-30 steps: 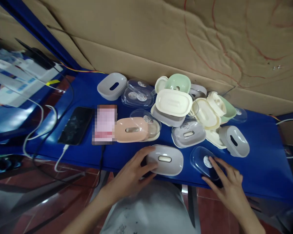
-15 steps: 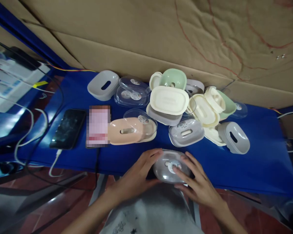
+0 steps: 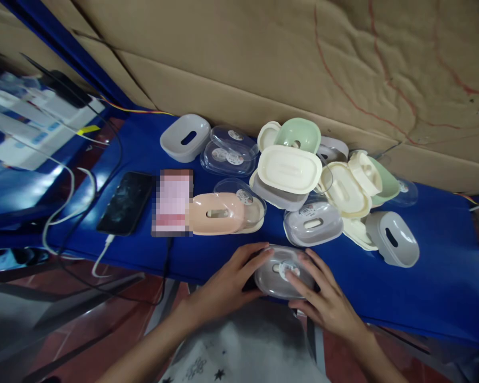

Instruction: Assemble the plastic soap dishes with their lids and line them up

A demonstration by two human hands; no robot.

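A grey soap box (image 3: 269,284) with a clear lid and a round sticker sits at the table's front edge, between my two hands. My left hand (image 3: 239,274) grips its left end, thumb and fingers around the rim. On the right side, my right hand (image 3: 323,292) holds the other end, one finger resting on the sticker. Just beyond lies another grey soap box (image 3: 331,226) under a clear lid. A peach soap box (image 3: 201,215) with a clear lid (image 3: 257,210) leaning over it is to the left.
Cream trays (image 3: 289,167), a green tray (image 3: 303,133) and clear lids (image 3: 227,159) are heaped at the back. Grey trays (image 3: 175,141) stand at both sides. A dark phone (image 3: 125,205) with a white cable and a pink-screened device (image 3: 173,205) lie left. Cardboard (image 3: 231,58) rises behind.
The view has shifted slightly, so the table things appear further right. Both hands stay on the grey soap box; the left fingers reach a little further over its lid.
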